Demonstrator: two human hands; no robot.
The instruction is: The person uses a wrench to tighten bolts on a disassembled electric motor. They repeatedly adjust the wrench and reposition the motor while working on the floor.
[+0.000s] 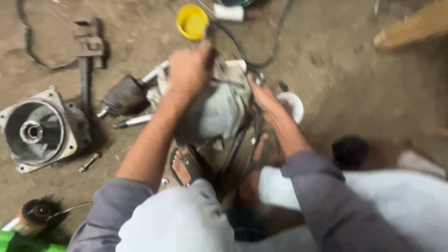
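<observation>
I squat over a grey metal motor body [217,109] on a dirt floor. My left hand [189,70] is clenched around a dark tool handle [210,55] at the top of the motor body. My right hand [262,95] rests on the body's right side, fingers pressed against it beside black cables [242,51]. The picture is blurred, so the tool's tip is not clear. My sandalled feet [184,165] stand just below the motor body.
A round grey housing [37,130] lies at the left with a bolt [89,162] beside it. A large wrench [86,56], a dark rotor with a shaft [126,95], a yellow cup [191,21], a white bowl [294,105] and a wooden plank [413,28] surround me.
</observation>
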